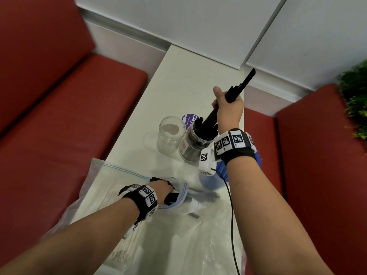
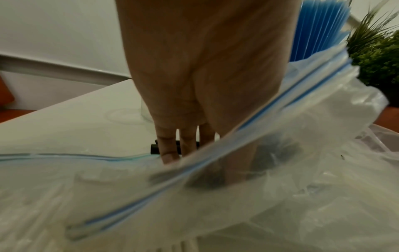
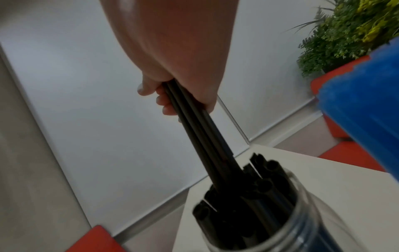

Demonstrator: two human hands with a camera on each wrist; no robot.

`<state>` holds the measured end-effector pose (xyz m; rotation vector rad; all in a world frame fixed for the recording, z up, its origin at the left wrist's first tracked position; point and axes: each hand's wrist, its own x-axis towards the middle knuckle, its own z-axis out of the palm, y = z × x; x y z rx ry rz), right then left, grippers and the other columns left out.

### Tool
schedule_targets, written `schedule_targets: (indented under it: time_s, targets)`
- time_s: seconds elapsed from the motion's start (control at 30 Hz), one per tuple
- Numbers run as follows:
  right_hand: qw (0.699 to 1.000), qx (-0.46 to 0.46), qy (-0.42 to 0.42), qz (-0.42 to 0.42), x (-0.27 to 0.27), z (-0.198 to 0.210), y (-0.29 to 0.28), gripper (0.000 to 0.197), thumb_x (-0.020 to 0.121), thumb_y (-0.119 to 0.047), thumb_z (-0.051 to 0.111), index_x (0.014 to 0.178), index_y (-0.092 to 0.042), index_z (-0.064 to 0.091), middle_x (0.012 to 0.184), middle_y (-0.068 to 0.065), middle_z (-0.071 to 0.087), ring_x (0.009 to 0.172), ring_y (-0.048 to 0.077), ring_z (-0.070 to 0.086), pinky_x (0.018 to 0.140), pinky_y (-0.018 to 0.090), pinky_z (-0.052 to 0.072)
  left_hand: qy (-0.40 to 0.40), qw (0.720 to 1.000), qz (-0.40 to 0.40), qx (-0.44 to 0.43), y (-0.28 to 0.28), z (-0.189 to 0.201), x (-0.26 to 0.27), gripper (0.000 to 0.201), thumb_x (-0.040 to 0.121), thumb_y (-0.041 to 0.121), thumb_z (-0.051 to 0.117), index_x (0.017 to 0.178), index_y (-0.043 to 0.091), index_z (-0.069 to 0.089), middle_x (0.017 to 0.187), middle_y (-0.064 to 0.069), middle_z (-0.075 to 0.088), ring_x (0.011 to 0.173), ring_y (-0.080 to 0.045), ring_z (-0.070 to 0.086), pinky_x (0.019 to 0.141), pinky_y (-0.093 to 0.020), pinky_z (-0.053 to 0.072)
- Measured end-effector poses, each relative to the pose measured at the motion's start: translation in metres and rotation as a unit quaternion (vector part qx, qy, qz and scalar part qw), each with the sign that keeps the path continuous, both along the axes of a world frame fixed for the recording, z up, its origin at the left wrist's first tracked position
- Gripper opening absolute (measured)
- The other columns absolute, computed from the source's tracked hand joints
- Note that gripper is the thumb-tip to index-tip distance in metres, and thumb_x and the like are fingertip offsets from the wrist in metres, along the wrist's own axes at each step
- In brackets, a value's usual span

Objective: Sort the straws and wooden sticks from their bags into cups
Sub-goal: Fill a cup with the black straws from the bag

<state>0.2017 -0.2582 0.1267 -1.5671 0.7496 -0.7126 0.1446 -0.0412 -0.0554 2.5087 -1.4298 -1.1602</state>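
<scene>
My right hand [image 1: 228, 102] grips a bundle of black straws [image 1: 240, 86]; their lower ends stand tilted in a clear jar [image 1: 193, 147] that holds several more black straws. The right wrist view shows the same grip [image 3: 172, 71] on the bundle [image 3: 200, 129] above the jar [image 3: 302, 221]. My left hand [image 1: 162, 189] reaches into the mouth of a clear zip bag [image 1: 183, 192], fingers [image 2: 168, 150] curled over black straws [image 2: 153, 148]; the thumb is blurred behind the plastic [image 2: 280, 153]. An empty clear jar [image 1: 170, 133] stands left of the straw jar.
Blue straws [image 1: 218, 175] stand in a cup under my right wrist. A second bag with pale wooden sticks [image 1: 121, 241] lies at the table's near left. A purple lid [image 1: 189, 120] lies behind the jars. Red benches [image 1: 59, 116] flank the narrow white table [image 1: 178, 76]; a plant [image 1: 355, 100] stands right.
</scene>
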Motion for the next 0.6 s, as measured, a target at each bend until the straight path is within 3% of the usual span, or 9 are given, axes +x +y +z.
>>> schedule_targets:
  time_s: [0.1,0.23,0.37,0.5,0.6]
  targets:
    - [1.000,-0.005,0.002,0.009,0.001,-0.005,0.001,0.032,0.086,-0.036,0.081,0.074,-0.020,0.057,0.063,0.000,0.061,0.058,0.012,0.057,0.063,0.026,0.050,0.012,1.000,0.003,0.008,-0.001,-0.004,-0.003,0.035,0.097,0.026,0.050,0.123,0.006,0.061,0.123,-0.014,0.062,0.114,-0.031,0.058,0.100,-0.037,0.044]
    - [0.996,0.044,0.068,0.047,-0.005,-0.030,0.009,0.030,0.089,-0.026,0.081,0.073,-0.016,0.057,0.073,0.008,0.063,0.068,0.021,0.059,0.074,0.039,0.055,0.027,0.999,0.016,-0.006,-0.001,-0.008,-0.005,0.038,0.099,0.027,0.048,0.128,0.005,0.060,0.124,-0.016,0.062,0.114,-0.030,0.059,0.100,-0.035,0.045]
    - [0.998,0.030,0.010,0.055,-0.002,-0.023,-0.001,0.024,0.086,-0.024,0.082,0.077,-0.019,0.061,0.070,0.002,0.064,0.071,0.017,0.062,0.075,0.034,0.052,0.019,1.000,0.017,0.009,0.000,-0.011,-0.004,0.039,0.099,0.029,0.049,0.127,0.005,0.060,0.124,-0.016,0.062,0.114,-0.031,0.059,0.100,-0.036,0.045]
    - [0.998,0.014,-0.040,0.037,-0.003,-0.015,-0.003,0.030,0.095,-0.042,0.069,0.077,-0.020,0.060,0.068,-0.002,0.067,0.077,0.018,0.067,0.077,0.036,0.052,0.014,1.000,0.019,0.007,0.000,-0.014,-0.005,0.040,0.100,0.031,0.047,0.127,0.005,0.060,0.124,-0.016,0.062,0.114,-0.031,0.059,0.099,-0.035,0.045]
    - [0.998,0.005,-0.005,0.067,-0.009,-0.022,0.001,0.032,0.104,-0.040,0.058,0.084,-0.016,0.061,0.074,0.002,0.067,0.080,0.022,0.066,0.080,0.037,0.050,0.013,1.000,0.016,0.014,0.000,-0.016,-0.006,0.039,0.099,0.030,0.047,0.125,0.005,0.060,0.123,-0.016,0.063,0.112,-0.032,0.059,0.097,-0.035,0.046]
